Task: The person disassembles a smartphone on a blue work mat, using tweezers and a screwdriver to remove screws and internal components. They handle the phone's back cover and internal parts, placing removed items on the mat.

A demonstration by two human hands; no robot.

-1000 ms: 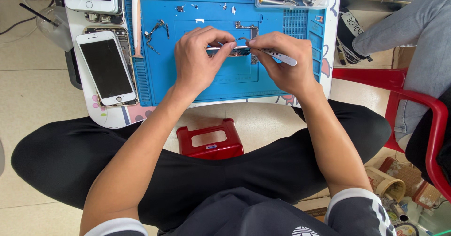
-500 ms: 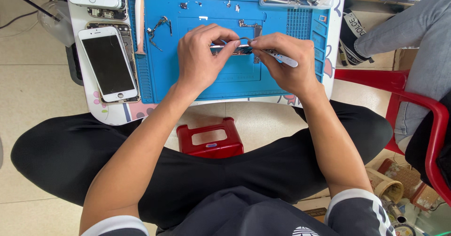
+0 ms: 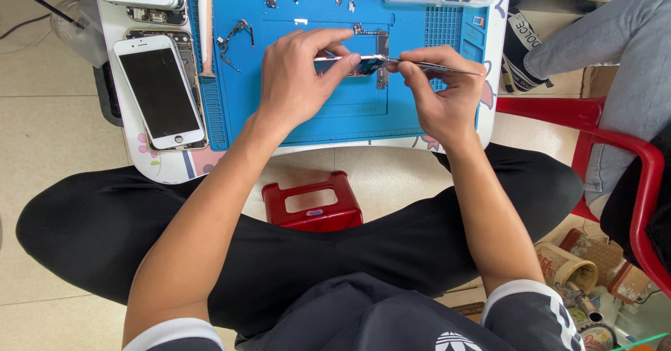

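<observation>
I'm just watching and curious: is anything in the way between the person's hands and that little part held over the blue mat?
Nothing visible. The left hand pinches the small part directly, and the right hand brings thin tweezers to it. Both are above the blue mat, with no other item between them.

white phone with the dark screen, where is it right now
In the head view the white phone lies screen-up at the left end of the small table, just left of the blue mat and clear of both hands.
</observation>
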